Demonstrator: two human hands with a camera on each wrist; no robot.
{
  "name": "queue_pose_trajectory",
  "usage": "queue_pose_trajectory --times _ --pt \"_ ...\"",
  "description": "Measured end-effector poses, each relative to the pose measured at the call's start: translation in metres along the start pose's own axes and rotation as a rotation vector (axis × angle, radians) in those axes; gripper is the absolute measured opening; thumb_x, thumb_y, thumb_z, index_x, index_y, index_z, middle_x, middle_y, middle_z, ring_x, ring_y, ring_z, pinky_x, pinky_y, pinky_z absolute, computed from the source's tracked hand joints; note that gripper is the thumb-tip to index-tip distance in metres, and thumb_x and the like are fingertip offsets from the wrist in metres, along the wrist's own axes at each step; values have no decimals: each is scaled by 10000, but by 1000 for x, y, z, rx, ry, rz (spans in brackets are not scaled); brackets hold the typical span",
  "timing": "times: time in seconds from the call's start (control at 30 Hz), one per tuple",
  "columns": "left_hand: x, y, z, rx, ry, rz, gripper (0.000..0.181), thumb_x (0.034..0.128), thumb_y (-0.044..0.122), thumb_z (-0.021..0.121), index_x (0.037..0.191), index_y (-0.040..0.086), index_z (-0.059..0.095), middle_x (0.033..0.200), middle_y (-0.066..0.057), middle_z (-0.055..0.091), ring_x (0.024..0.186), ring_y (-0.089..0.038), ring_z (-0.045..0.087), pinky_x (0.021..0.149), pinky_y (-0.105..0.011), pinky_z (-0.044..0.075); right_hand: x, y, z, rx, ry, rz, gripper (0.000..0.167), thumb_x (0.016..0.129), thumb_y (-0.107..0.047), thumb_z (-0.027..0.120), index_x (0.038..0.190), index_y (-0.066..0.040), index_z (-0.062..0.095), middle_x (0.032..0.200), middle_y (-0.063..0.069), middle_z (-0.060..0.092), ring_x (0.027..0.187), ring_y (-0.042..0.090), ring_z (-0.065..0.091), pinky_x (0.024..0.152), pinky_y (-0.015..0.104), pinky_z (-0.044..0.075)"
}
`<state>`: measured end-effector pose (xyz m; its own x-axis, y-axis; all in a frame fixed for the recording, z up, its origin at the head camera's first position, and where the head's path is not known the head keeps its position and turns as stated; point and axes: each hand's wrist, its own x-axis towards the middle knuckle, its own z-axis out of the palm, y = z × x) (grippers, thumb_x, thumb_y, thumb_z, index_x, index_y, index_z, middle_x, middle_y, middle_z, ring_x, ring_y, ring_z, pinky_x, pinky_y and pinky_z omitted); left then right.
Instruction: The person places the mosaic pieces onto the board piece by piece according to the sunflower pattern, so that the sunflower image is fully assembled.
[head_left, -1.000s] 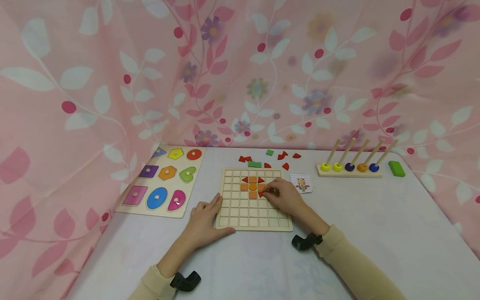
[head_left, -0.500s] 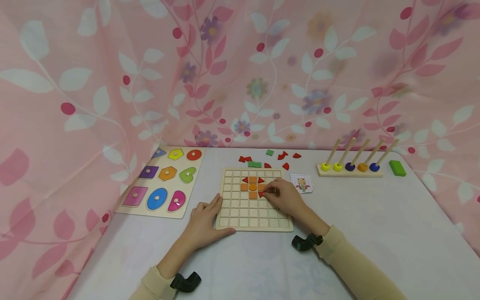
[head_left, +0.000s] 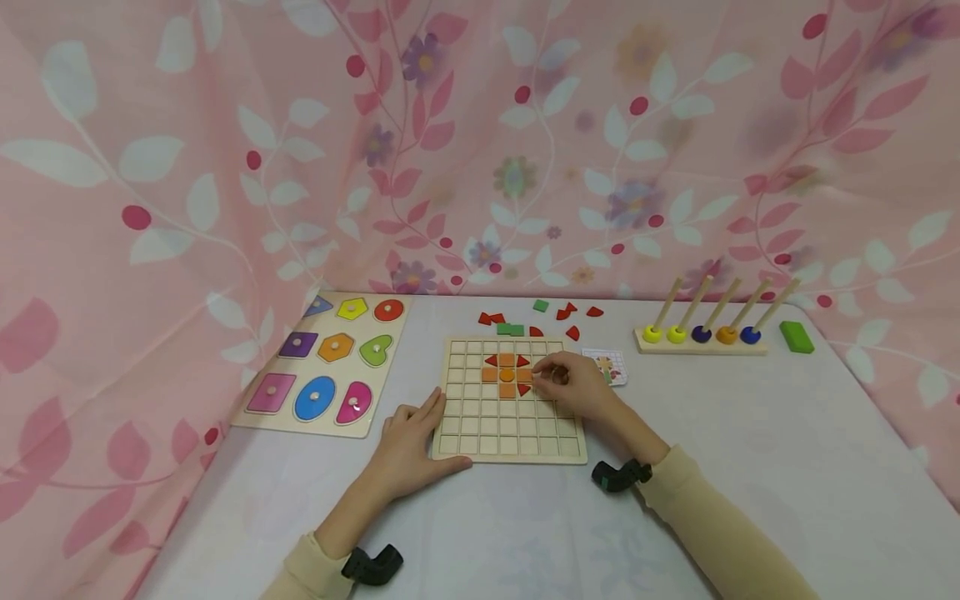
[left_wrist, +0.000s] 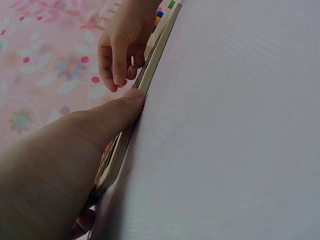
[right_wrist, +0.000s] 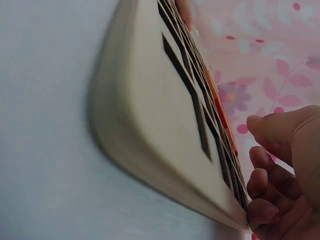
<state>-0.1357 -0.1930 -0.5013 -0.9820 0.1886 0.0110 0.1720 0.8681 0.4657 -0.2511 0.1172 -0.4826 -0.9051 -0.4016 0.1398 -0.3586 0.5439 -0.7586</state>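
Observation:
A square wooden grid board [head_left: 489,426] lies on the table with orange tiles [head_left: 507,390] in a cross, an orange disc [head_left: 507,375] at its centre and red triangular pieces [head_left: 522,389] at three corners. My left hand [head_left: 408,446] rests against the board's left and front edges, fingers straight, thumb on the front rim; the left wrist view shows that thumb [left_wrist: 117,112] on the rim. My right hand [head_left: 581,387] hovers over the board's right side, fingers bent and thumb apart from them in the right wrist view, with no piece visible between them.
Loose red [head_left: 595,312] and green pieces [head_left: 510,330] lie behind the board. A pattern card [head_left: 613,367] is partly behind my right hand. A shape puzzle [head_left: 341,402] stands left; a peg rack [head_left: 701,347] and a green block [head_left: 797,337] lie at the back right.
My right hand has moved slightly right and away from the lower right red triangle, now covering part of the card. My left hand has stayed in place.

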Motion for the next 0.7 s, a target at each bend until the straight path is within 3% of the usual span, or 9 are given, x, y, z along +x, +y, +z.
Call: queue_pose_trajectory --times 0.2,0.43,0.7 --pt "0 -1 -2 -5 -10 -3 1161 784 756 785 1662 133 352 1756 5 266 1235 -235 443 984 -449 366 23 3 -21 -38 57 -16 199 975 -173 789 1141 -65 783 1032 59 760 884 210 620 784 310 500" --pt "1 0 -2 -18 -1 1 1159 781 753 793 1656 121 369 1751 -2 281 1220 -235 448 979 -454 368 67 33 -56 -104 166 -14 233 1014 -126 722 1186 27 760 1109 190 752 920 307 641 781 374 489" --pt "0 1 -1 -18 7 6 1153 778 745 800 1651 119 383 1746 -11 296 1208 -228 446 962 -443 373 92 66 -70 -146 94 85 344 1048 -89 614 1352 68 651 1304 273 651 1090 400 627 963 536 524"
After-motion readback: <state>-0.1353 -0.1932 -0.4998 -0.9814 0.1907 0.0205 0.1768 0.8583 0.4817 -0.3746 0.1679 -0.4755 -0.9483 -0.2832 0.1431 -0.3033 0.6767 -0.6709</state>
